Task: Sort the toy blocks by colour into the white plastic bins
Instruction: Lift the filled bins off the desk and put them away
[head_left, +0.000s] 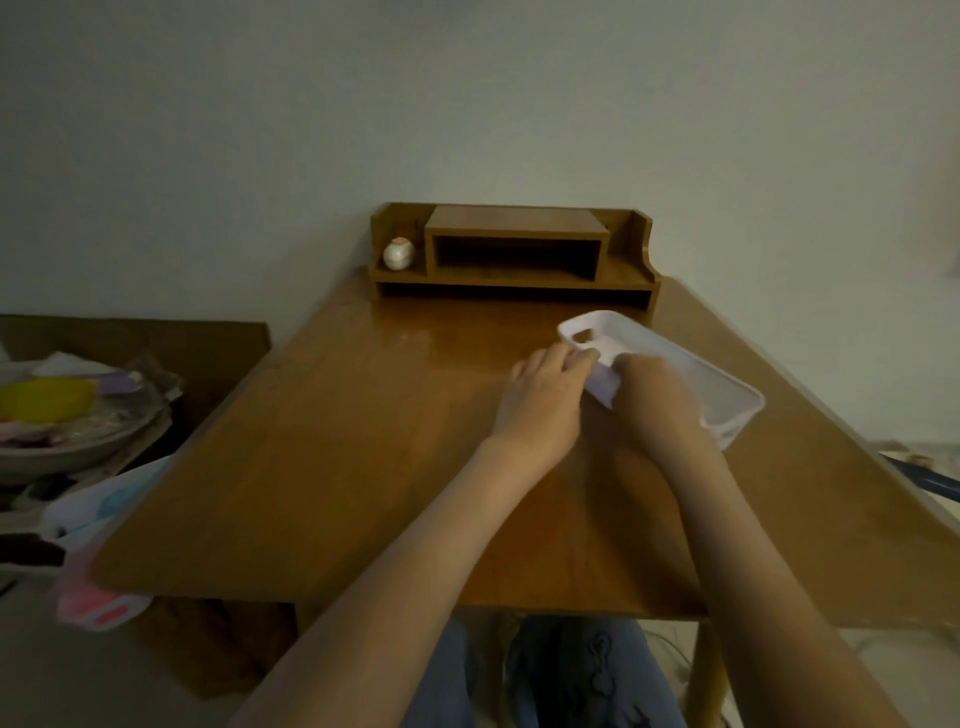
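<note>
Left hand (540, 400) and right hand (655, 395) grip a smooth, round-cornered white plastic bin (730, 402).

Bare forearms (415, 545) and blue trousers (452, 670) with a dark printed motif

This looks like a room in a home. A wooden desk (363, 467) stands against a plain wall (467, 104), with a small wooden shelf (514, 228) on it holding a little round white ornament (398, 254). A messy bowl (78, 452) sits nearby
</note>
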